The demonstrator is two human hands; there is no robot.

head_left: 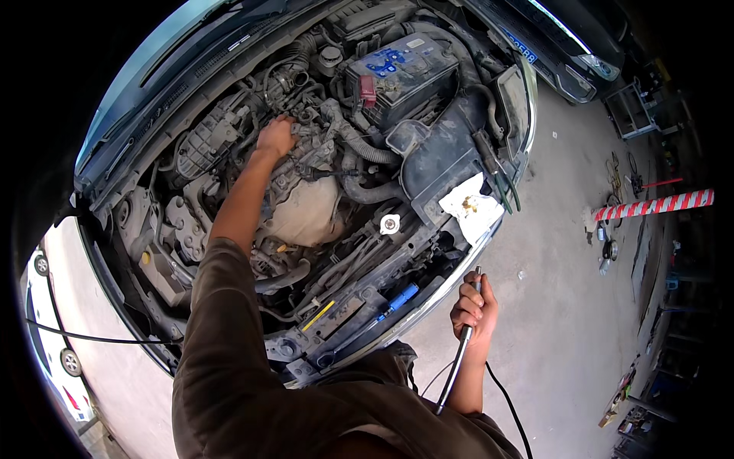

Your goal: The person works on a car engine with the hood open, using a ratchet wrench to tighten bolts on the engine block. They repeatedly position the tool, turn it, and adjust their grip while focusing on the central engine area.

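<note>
My left hand (276, 138) reaches deep into the engine bay, its fingers closed down among the hoses and fittings by the engine (306, 210). What those fingertips press on or grip is hidden. Out past the car's front edge, my right hand (474, 310) is wrapped round a long chrome rod-like tool (457, 363), which slants down toward my body. Its upper tip shows just above my fingers. The radiator cap (390, 223) sits on the front of the bay. Beside it lies a white sheet (466, 208) with brown stains.
A dusty battery (401, 65) with a red terminal cover (368, 90) stands at the far right. Green-handled pliers (506, 187) rest near the headlight. A blue tool (399, 297) lies on the front crossmember. Right of the car are a striped post (654, 204) and another vehicle (569, 57).
</note>
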